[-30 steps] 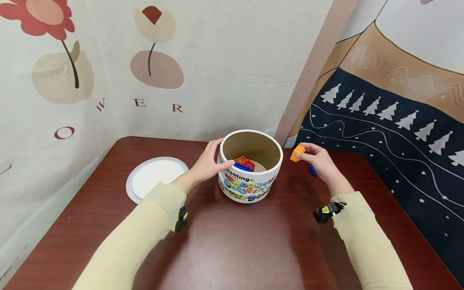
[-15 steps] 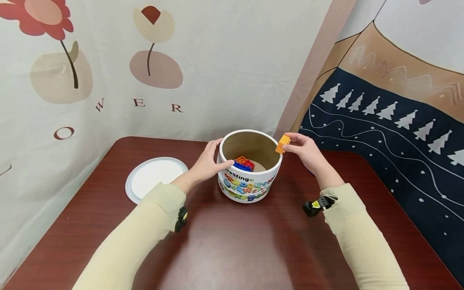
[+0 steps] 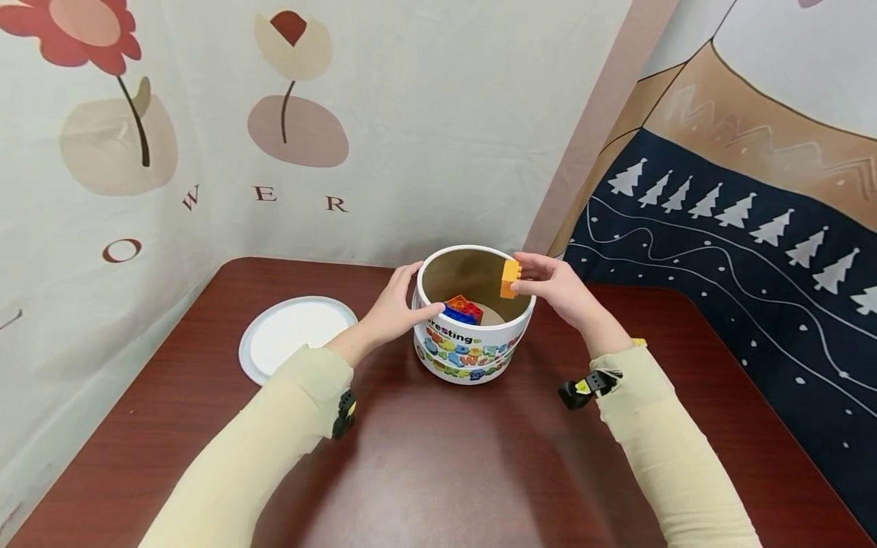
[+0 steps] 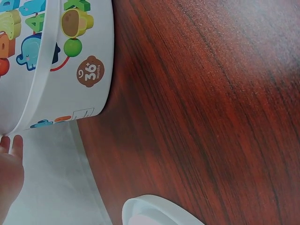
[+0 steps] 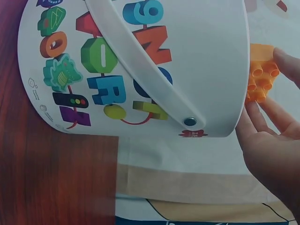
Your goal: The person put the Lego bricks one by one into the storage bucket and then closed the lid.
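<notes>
A white bucket [image 3: 466,354] printed with colourful letters stands on the table, its mouth facing up. Inside lie a red brick [image 3: 467,306], a blue brick [image 3: 457,315] and an orange piece. My left hand [image 3: 393,310] rests against the bucket's left side, thumb and fingers spread and fairly straight at the rim. Between thumb and fingers, my right hand [image 3: 558,289] pinches an orange toy brick [image 3: 510,278] over the right part of the bucket's mouth. Its hollow studs show in the right wrist view, where the brick [image 5: 262,72] overlaps the rim.
A round white lid [image 3: 298,339] lies on the dark red-brown table [image 3: 438,472], left of the bucket. A small yellow thing [image 3: 639,342] peeks out behind the right sleeve. The bucket's white handle [image 5: 145,58] hangs down its side. A printed cloth [image 3: 438,129] hangs behind the table.
My right hand has carried the orange brick leftward, from beside the bucket to over its mouth. The blue brick on the table at right is now hidden behind my right arm. My left hand stays put.
</notes>
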Demonstrator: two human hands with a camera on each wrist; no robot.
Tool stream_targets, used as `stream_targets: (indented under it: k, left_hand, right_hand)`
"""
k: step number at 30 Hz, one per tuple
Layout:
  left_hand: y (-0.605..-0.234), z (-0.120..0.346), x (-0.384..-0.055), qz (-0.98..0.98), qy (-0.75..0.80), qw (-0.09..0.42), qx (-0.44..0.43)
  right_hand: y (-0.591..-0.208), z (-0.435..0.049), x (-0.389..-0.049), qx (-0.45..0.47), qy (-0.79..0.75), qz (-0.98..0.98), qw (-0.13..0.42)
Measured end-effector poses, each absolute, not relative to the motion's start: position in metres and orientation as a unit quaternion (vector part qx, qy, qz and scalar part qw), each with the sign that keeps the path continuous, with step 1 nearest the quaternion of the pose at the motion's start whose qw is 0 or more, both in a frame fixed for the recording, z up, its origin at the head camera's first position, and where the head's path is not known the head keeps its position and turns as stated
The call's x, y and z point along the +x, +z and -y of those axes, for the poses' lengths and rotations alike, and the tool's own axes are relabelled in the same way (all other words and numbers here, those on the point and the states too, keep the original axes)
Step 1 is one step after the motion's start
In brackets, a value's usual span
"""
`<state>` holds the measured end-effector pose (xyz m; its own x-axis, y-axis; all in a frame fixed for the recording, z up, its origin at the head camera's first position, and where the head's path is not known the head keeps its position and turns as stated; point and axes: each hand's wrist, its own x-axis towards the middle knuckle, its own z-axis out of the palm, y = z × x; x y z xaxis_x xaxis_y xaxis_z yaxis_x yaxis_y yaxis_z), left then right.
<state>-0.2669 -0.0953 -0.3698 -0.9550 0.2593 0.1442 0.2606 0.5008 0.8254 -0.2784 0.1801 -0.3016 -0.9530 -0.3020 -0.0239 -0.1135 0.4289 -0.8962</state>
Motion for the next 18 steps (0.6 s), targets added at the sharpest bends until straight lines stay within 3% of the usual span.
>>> stream_targets:
  k: [9,18]
  left_hand:
    - [-0.371,0.094,-0.268,0.869,-0.472,0.004,-0.149]
    - [-0.370,0.094,-0.267,0.866,-0.477,0.001,-0.149]
  right_hand:
    - [-0.301,-0.197,-0.278,-0.121,-0.545,-0.828,0.059]
    - [-0.312,-0.261,-0.271,-0.087,-0.684,-0.723,0.036]
